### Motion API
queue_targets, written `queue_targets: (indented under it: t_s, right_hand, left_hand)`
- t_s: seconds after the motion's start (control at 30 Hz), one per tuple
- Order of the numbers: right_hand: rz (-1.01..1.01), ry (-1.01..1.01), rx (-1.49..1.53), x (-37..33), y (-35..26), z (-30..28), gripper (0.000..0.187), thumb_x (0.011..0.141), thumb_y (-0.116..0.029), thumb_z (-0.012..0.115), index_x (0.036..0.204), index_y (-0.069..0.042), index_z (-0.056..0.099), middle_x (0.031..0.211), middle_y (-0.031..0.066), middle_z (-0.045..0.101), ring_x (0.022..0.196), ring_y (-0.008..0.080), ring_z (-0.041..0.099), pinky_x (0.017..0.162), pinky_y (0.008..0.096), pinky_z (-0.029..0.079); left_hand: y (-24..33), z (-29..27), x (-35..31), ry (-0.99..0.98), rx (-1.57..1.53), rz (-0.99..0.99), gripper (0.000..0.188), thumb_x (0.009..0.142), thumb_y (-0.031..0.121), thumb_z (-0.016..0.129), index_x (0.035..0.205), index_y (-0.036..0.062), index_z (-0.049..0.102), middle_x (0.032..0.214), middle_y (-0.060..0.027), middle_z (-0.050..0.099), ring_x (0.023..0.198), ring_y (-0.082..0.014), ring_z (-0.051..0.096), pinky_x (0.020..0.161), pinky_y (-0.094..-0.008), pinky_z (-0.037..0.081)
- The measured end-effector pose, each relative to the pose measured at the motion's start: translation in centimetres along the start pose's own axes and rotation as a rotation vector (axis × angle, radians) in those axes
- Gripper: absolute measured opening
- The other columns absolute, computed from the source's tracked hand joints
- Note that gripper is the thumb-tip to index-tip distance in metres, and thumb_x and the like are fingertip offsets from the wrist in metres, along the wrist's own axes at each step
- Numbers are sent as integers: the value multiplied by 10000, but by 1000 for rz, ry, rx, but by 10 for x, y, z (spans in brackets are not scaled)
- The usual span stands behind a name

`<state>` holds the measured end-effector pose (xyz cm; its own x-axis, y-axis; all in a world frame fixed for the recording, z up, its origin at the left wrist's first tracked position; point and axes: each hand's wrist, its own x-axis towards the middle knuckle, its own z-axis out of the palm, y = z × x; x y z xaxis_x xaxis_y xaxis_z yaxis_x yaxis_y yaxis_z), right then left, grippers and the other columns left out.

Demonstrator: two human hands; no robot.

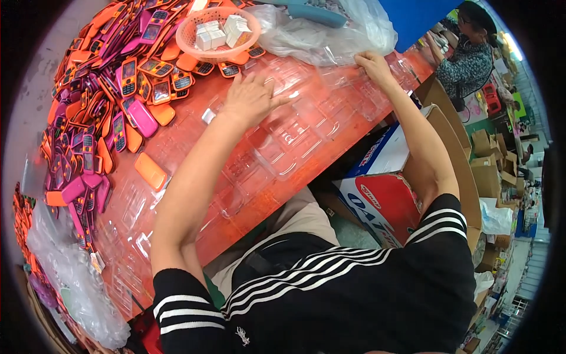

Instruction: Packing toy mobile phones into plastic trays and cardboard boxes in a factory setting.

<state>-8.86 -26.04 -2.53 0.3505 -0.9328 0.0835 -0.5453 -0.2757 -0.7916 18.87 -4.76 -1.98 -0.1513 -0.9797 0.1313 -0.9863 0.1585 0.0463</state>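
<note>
My left hand [250, 99] is over the table with its fingers apart, on or just above clear molded plastic trays [289, 138]. My right hand [375, 67] has its fingers bent together at the near edge of a clear plastic bag [330, 50] and seems to pinch it. Toy phones [128, 76] in orange and purple are heaped on the left, close to my left hand. An orange plastic basket [187, 52] holding small white blocks or packets [210, 36] stands beyond that hand. One orange phone piece [151, 171] lies apart near my left forearm.
The red table [247, 203] runs diagonally, its near edge at my lap. Printed cardboard cartons [377, 206] stand below my right arm. Another clear bag [76, 277] lies at the lower left. A co-worker [469, 56] sits at the upper right, past a blue surface [418, 20].
</note>
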Motion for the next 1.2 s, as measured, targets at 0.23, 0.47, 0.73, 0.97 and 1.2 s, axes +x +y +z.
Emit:
queue_targets:
  t_s: [0.23,0.47,0.73,0.97,1.2]
  right_hand:
    - [58,-89,63,2,-13,3,280,815,-237,557,922,15,612,710,55,622,566,116,572,466,255,443]
    - [48,34,-26,12,-32,36,281,788,-242,534,906,-7,630,740,86,651,566,144,597,487,280,482]
    - [-199,30,-419,22,-39,58,285,755,-279,498,866,-64,648,850,187,643,775,328,626,737,411,485]
    - [-185,100,-565,11,-55,67,301,774,-317,495,910,-97,649,896,193,637,881,378,598,783,459,465]
    - [-196,107,-669,-5,-72,52,393,819,-438,503,989,-104,623,917,161,643,867,355,606,754,446,468]
  left_hand:
    - [-14,14,-33,63,36,21,383,843,428,489,937,77,612,917,-77,554,943,-236,514,809,-390,381]
    - [1,1,-30,175,126,-94,395,763,454,594,752,71,689,891,-67,616,881,-203,518,744,-381,345]
    - [7,-2,-26,168,137,-155,356,749,426,618,686,84,694,772,-62,643,903,-213,531,825,-411,340]
    - [8,-2,-30,181,70,-141,381,780,419,583,683,68,695,760,-83,636,896,-239,532,904,-439,326]
    - [12,-9,-41,277,25,-146,355,787,417,579,796,78,683,835,-93,625,883,-258,554,915,-454,342]
